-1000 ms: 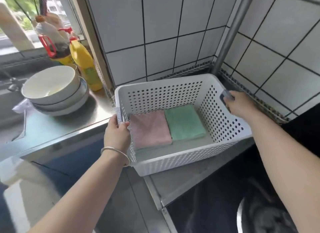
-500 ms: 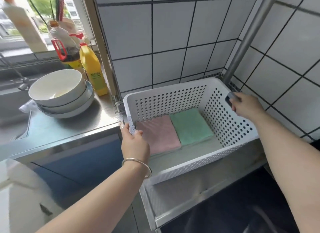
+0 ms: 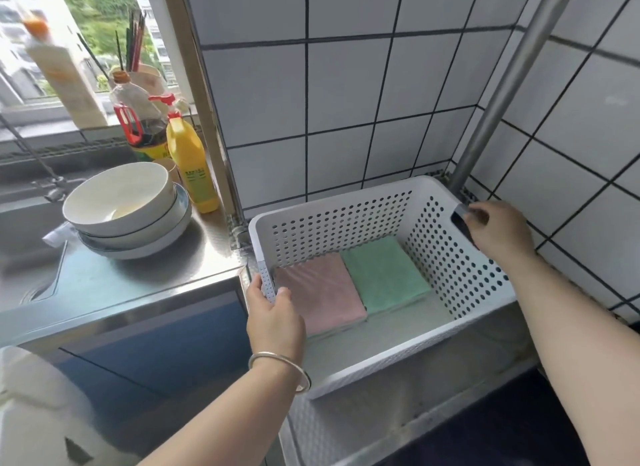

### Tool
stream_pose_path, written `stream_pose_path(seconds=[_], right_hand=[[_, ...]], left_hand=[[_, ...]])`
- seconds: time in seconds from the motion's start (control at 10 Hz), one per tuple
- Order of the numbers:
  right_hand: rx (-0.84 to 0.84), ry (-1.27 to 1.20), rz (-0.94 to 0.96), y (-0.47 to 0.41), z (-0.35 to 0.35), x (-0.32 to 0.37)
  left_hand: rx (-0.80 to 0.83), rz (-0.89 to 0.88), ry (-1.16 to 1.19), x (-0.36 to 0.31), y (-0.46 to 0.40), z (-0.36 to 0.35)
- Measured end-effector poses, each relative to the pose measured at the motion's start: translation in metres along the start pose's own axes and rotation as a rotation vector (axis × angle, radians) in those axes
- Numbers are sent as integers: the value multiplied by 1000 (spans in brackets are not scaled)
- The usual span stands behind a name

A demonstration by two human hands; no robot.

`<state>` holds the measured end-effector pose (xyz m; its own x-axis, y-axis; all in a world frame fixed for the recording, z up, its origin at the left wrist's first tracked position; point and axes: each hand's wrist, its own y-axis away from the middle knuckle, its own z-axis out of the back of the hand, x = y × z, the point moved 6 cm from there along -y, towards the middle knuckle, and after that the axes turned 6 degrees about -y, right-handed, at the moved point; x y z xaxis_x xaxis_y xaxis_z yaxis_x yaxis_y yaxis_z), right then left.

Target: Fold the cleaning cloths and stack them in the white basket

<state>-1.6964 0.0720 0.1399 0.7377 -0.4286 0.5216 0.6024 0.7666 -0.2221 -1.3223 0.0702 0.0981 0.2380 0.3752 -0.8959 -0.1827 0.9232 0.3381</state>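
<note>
The white perforated basket (image 3: 346,219) stands on a low steel counter in the tiled corner. Inside it lie a folded pink cloth (image 3: 322,292) and a folded green cloth (image 3: 386,273), side by side on the basket floor. My left hand (image 3: 273,313) grips the basket's left wall, thumb inside and fingers outside. At the right wall, my right hand (image 3: 498,228) holds the rim beside the dark handle opening.
Stacked bowls (image 3: 121,205) sit on the steel counter (image 3: 114,278) by the sink to the left. A yellow bottle (image 3: 192,167) and other bottles stand by the window. A metal pole (image 3: 498,94) rises behind the basket's right corner. Tiled walls close in at the back and right.
The view has shifted, so the basket sits lower and further right in frame. Both hands still hold its sides. My left hand has slid along the left wall.
</note>
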Motion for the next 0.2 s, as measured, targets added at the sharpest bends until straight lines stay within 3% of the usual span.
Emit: stream_pose_path(seconds=[0.1, 0.2], right_hand=[[-165, -122, 28, 6, 20, 14], [-288, -76, 294, 26, 53, 54]], left_hand=[[125, -41, -92, 0, -5, 5], [239, -31, -125, 5, -8, 23]])
